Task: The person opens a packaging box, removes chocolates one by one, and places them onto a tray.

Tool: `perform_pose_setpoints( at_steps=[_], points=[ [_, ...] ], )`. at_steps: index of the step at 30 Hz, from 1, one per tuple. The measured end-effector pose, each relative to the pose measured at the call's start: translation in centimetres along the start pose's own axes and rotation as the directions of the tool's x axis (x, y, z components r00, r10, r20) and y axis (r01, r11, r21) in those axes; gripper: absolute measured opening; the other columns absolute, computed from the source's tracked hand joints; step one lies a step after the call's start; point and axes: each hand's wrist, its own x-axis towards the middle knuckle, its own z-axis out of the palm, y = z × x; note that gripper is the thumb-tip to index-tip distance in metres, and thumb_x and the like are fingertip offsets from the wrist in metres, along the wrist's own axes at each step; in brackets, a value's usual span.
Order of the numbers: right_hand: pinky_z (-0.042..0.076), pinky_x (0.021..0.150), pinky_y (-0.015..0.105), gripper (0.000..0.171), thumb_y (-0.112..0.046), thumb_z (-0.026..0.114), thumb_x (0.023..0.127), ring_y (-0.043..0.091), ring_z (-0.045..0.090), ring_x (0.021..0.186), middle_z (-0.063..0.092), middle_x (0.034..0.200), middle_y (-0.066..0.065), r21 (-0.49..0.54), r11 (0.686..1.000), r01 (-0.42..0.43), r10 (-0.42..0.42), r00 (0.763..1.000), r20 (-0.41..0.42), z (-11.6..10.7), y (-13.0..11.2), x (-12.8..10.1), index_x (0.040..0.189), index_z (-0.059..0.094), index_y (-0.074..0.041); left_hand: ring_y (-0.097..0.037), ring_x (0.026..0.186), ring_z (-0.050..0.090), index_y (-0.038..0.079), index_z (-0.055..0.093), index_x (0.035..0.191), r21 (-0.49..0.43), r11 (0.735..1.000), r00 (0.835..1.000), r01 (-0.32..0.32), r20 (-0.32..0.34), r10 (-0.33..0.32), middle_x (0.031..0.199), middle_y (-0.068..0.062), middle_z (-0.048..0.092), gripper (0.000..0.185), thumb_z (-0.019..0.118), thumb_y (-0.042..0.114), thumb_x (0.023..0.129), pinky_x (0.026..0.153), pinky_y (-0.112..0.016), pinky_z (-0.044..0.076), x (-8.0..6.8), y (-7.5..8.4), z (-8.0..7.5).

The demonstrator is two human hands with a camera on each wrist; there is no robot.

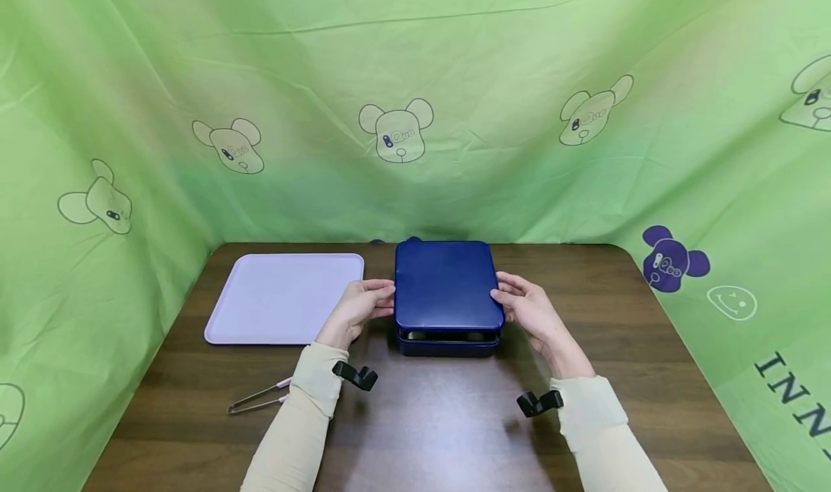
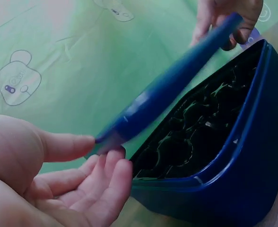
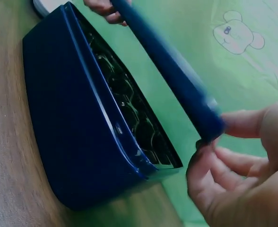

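lid (image 1: pixel 445 283): lifted just above blue box (image 1: pixel 448 345) | left hand (image 1: pixel 358 309): pinches lid's left edge | right hand (image 1: pixel 529 312): pinches lid's right edge | 2 hands opposite

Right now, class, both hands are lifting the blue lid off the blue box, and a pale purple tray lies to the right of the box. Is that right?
Not quite. In the head view the pale purple tray lies to the left of the blue box, not the right. The left hand and right hand do hold the blue lid raised above it.

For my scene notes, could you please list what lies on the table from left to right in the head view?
Lilac tray → left hand → blue lid → right hand. The tongs are left out, since they lie below the tray.
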Motion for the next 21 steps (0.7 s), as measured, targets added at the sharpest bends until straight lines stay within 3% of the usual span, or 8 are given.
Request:
perform_pose_setpoints(
  at_steps=[5,10,13,18,21],
  points=[
    [0.052,0.065,0.022,0.064,-0.007,0.061,0.101,0.004,0.062,0.079,0.045,0.14,0.019,-0.01,0.997,0.079,-0.078,0.996,0.048,-0.4,-0.2,-0.2,0.157,0.032,-0.007,-0.01,0.069,0.067,-0.007,0.053,0.138,0.031,0.999,0.999,-0.044,0.033,0.043,0.092,-0.004,0.069,0.043,0.062,-0.005,0.096,0.064,-0.023,0.057,-0.2,0.4,-0.2],
    [0.053,0.066,0.022,0.062,-0.009,0.062,0.1,0.007,0.063,0.081,0.04,0.147,0.022,-0.027,0.993,0.118,-0.115,0.99,0.086,-0.9,-0.4,-0.3,0.156,0.036,-0.01,-0.012,0.073,0.067,0.005,0.049,0.148,0.084,0.993,0.994,-0.087,0.07,0.082,0.114,-0.013,0.068,0.057,0.066,-0.005,0.094,0.063,-0.024,0.053,-0.4,0.8,-0.5],
    [0.053,0.066,0.021,0.058,-0.013,0.063,0.101,0.006,0.061,0.079,0.046,0.137,0.013,-0.025,0.994,0.111,-0.108,0.99,0.094,-1.1,-0.5,-0.4,0.153,0.041,-0.008,-0.013,0.074,0.067,0.008,0.05,0.147,0.093,0.99,0.99,-0.103,0.111,0.092,0.116,-0.012,0.069,0.056,0.065,-0.003,0.095,0.063,-0.024,0.051,-0.5,1.0,-0.8],
    [0.049,0.062,0.02,0.044,-0.016,0.056,0.105,0.008,0.052,0.071,0.052,0.092,0.0,0.027,0.994,0.107,-0.108,0.991,0.079,-1.4,-0.8,-0.5,0.147,0.049,-0.005,-0.011,0.073,0.064,0.004,0.052,0.146,0.067,0.989,0.979,-0.135,0.163,0.122,0.107,-0.003,0.068,0.049,0.057,-0.006,0.098,0.061,-0.023,0.049,-0.6,1.3,-0.9],
    [0.049,0.063,0.022,0.039,-0.011,0.051,0.106,0.01,0.053,0.071,0.055,0.09,-0.001,0.03,0.989,0.142,-0.143,0.987,0.07,-1.5,-1.0,-0.7,0.144,0.051,-0.002,-0.01,0.071,0.063,0.0,0.052,0.144,0.072,0.981,0.971,-0.181,0.17,0.167,0.102,0.0,0.068,0.048,0.054,-0.011,0.098,0.06,-0.023,0.048,-0.6,1.4,-0.9]
  ],
)
